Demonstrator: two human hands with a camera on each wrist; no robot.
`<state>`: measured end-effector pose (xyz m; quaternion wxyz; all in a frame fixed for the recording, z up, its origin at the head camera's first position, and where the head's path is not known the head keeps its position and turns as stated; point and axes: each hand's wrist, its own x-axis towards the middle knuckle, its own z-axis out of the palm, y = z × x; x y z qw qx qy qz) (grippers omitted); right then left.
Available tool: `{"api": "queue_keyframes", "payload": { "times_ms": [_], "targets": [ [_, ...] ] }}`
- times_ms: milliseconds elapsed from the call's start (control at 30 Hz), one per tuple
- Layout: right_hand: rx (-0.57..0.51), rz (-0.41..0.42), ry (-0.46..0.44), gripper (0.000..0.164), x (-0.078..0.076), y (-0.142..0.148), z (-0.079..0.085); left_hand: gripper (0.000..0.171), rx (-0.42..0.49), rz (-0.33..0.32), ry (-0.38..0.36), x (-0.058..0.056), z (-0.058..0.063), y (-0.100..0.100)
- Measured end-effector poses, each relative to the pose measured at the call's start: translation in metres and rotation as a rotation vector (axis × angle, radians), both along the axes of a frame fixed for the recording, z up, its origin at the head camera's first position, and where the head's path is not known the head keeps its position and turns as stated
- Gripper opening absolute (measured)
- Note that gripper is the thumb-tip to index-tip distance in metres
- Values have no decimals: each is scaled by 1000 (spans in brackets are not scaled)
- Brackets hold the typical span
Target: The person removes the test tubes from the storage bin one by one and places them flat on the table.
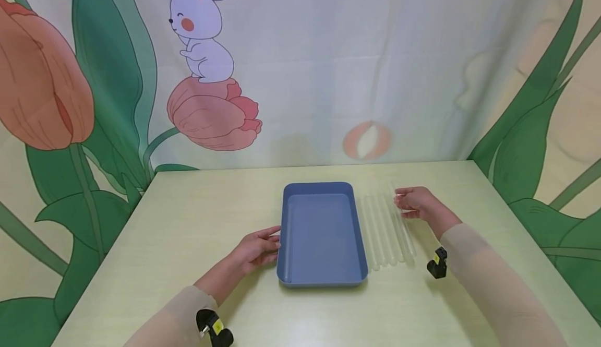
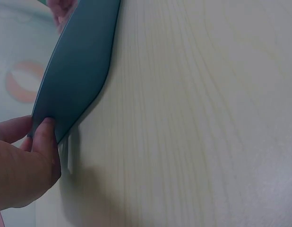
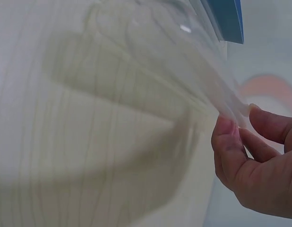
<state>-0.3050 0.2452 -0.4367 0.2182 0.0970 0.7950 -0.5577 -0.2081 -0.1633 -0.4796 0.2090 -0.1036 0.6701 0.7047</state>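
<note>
A blue rectangular tray [image 1: 324,232] lies on the table. My left hand [image 1: 258,249] is at its left side, fingertips touching the outer wall; in the left wrist view, the fingers [image 2: 44,137] rest against that wall near the rim. Right of the tray, several clear test tubes [image 1: 379,232] with rounded near ends lie side by side. With thumb and fingers, my right hand [image 1: 417,203] pinches the far end of a clear test tube [image 3: 184,61] at the right of the row. Its rounded end points toward the near side.
The pale wooden table [image 1: 211,201] extends around the tray. Behind it hangs a curtain [image 1: 305,65] printed with a rabbit and flowers. Black wrist cameras [image 1: 437,263] sit below both sleeves.
</note>
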Motion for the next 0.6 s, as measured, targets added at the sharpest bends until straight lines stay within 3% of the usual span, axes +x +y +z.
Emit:
{"api": "queue_keyframes", "payload": {
  "times_ms": [600],
  "targets": [
    [63, -69, -40, 56, -4, -4, -11, 57, -2, -6, 0, 0, -1, -1]
  ]
}}
